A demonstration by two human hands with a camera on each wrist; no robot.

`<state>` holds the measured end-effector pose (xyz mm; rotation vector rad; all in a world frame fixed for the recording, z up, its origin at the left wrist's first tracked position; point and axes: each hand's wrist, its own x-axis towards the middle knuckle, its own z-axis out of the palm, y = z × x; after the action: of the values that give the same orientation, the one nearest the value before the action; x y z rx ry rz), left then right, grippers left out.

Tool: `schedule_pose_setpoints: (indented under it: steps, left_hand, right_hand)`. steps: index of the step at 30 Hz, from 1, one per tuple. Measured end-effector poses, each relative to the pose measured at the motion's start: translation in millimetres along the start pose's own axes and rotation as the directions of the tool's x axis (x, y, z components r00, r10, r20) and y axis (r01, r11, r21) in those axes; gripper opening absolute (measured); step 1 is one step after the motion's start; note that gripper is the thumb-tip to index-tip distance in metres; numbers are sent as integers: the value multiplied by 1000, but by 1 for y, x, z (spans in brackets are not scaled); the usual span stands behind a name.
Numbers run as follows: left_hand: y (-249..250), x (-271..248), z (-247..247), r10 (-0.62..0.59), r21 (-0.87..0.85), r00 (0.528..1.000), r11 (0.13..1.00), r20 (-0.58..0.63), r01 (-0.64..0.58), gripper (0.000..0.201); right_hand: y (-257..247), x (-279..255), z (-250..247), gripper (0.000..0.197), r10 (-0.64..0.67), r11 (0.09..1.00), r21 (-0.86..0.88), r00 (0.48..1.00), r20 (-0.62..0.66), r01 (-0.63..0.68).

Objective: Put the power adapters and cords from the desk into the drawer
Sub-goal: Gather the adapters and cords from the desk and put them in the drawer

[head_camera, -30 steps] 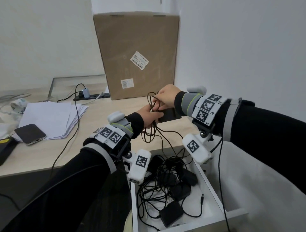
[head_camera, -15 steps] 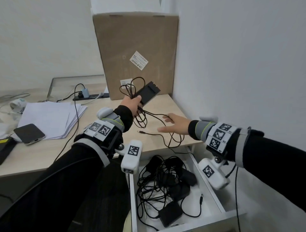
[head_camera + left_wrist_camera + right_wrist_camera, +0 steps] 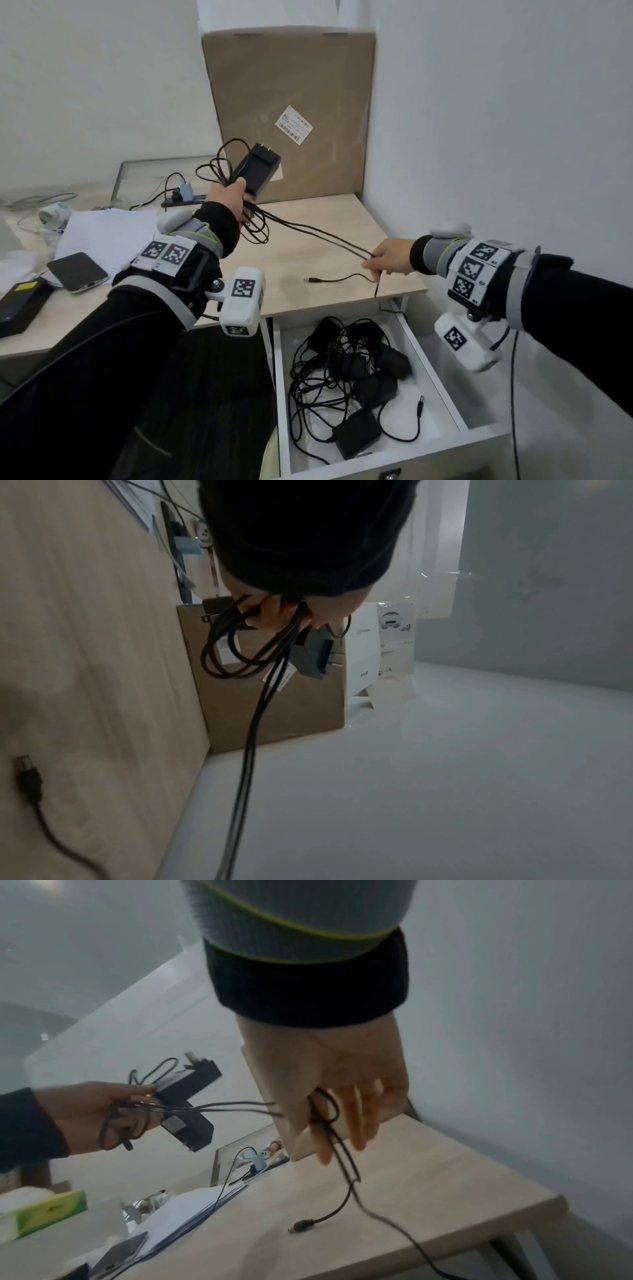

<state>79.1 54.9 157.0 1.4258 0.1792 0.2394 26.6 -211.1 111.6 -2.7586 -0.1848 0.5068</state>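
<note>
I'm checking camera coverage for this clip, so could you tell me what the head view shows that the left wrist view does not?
Only the head view shows the open drawer with adapters and cords inside, the right hand pinching the cord, and the phone. Only the left wrist view shows the white product box behind the cardboard box. Both show the left hand gripping the power adapter with looped cord, and the barrel plug lying on the desk.

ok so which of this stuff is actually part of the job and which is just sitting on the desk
Part of the job:
- adapter held in the left hand
- its cord, pinched by the right hand
- open drawer
- adapters already in the drawer

Just lying about:
- cardboard box
- paper stack
- phone
- power strip
</note>
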Motion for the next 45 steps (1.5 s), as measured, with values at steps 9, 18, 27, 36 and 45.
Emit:
schedule_pose_setpoints:
  steps: [9,18,27,36,45]
  left_hand:
    - [-19,-27,0,20,337,999,941,37,-31,25]
    - [-10,-72,22,18,308,991,950,130,-58,31]
    - [-70,-100,37,-113,312,963,950,243,33,29]
    - [-117,-121,70,-252,342,898,931,360,124,30]
    - [-148,-137,79,-443,715,693,683,569,-149,13]
  right_hand:
    - [-54,-34,-50,42,50,813,563,946,-319,147]
    - [-117,-75,-84,36,44,637,720,920,-390,275]
    - [-69,-74,-28,33,158,776,631,971,-179,-10]
    - [-26,-78,-11,35,211,873,480,955,-206,-89]
    - [-3,-55,39,41,202,970,110,969,142,-218]
